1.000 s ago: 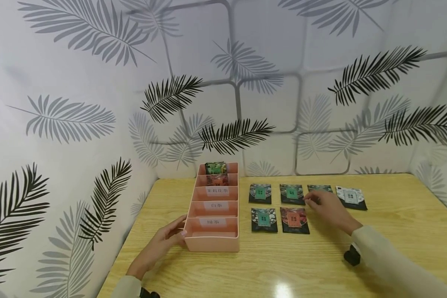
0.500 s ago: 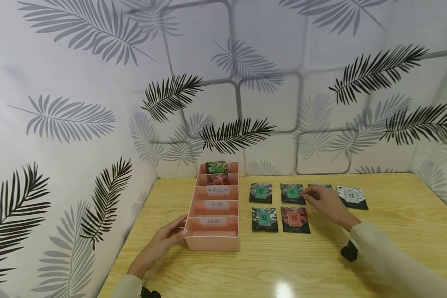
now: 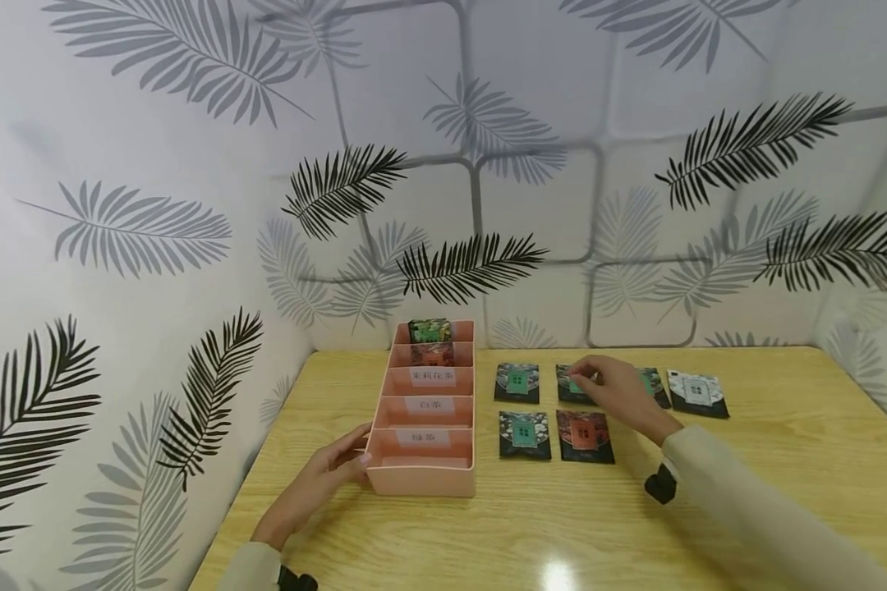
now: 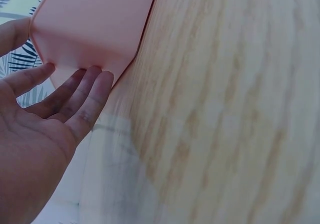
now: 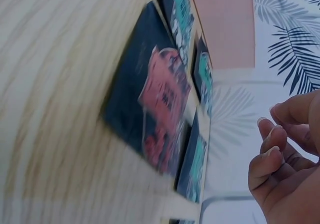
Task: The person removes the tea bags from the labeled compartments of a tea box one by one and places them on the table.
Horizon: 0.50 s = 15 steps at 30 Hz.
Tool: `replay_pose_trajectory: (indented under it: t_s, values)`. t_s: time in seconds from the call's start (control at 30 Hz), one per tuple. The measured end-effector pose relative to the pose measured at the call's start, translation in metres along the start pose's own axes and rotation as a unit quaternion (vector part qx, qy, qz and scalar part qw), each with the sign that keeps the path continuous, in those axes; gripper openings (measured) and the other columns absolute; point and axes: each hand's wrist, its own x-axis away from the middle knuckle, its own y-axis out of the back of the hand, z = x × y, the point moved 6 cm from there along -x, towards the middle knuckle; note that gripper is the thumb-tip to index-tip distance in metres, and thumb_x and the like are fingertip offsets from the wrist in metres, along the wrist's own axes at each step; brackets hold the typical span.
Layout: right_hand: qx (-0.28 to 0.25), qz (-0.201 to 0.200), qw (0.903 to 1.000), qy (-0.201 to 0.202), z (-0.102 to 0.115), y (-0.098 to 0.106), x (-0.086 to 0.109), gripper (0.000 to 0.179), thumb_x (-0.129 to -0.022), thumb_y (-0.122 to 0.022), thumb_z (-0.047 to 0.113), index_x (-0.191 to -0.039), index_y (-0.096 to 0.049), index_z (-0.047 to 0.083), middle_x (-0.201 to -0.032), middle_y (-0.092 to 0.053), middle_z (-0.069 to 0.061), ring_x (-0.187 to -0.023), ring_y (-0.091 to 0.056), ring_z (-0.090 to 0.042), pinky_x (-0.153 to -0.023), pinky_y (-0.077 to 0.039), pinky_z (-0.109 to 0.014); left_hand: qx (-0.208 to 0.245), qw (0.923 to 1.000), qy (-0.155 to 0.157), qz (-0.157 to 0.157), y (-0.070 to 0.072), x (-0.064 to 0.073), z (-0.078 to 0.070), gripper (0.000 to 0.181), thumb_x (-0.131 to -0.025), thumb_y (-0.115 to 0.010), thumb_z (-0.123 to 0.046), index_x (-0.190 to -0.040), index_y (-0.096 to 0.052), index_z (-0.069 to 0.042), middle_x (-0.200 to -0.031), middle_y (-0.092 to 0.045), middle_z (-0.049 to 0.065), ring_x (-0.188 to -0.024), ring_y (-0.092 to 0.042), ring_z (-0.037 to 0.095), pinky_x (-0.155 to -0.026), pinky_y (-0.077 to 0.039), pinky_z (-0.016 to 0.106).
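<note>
My left hand (image 3: 314,488) rests its fingertips and thumb at the front left corner of a pink divided box (image 3: 423,483). In the left wrist view, its fingers touch the box's wall. My right hand (image 3: 624,398), its fingers loosely bent and holding nothing, is above the back row of tea packets. It partly covers a green-labelled packet (image 3: 567,394) and another green-labelled packet (image 3: 654,387). In the right wrist view, the hand is apart from the red-labelled tea packet (image 5: 162,97) lying on the table.
A green-labelled packet (image 3: 517,382) lies right of the box, a white packet (image 3: 698,394) farther right, and a floral green-labelled packet (image 3: 524,435) in front. A green packet (image 3: 430,331) and a red packet (image 3: 432,355) stand in the box's rear compartments. Patterned wall (image 3: 532,197) behind.
My right hand has moved left, from between the second and third back-row packets to over the second, uncovering more of the third. The left hand stays at the box.
</note>
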Motion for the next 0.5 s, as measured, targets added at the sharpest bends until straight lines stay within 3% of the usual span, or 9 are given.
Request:
replay_pose_trajectory:
  t_s: [0.3, 0.5]
  values:
    - [-0.024, -0.006, 0.9996, 0.014, 0.018, -0.011, -0.012, 0.019, -0.096, -0.059, 0.027, -0.109, -0.067, 0.016, -0.093, -0.067, 0.000, -0.057, -0.048, -0.016, -0.052, -0.041, -0.032, -0.008, 0.9997, 0.020, -0.013, 0.000, 0.000, -0.002, 0.052, -0.102, -0.048, -0.026, -0.151, -0.030, -0.023, -0.141, -0.044, 0.015, -0.112, -0.056, 0.030, -0.096, -0.043, 0.052]
    - [-0.050, -0.007, 0.9985, 0.020, 0.026, -0.020, -0.022, 0.017, -0.095, -0.060, 0.032, -0.107, -0.067, 0.021, -0.093, -0.065, 0.005, -0.063, -0.054, -0.017, -0.057, -0.045, -0.033, -0.001, 0.9999, 0.011, -0.004, -0.001, -0.001, -0.002, 0.053, -0.102, -0.047, -0.024, -0.151, -0.028, -0.020, -0.141, -0.043, 0.017, -0.111, -0.056, 0.031, -0.093, -0.045, 0.054]
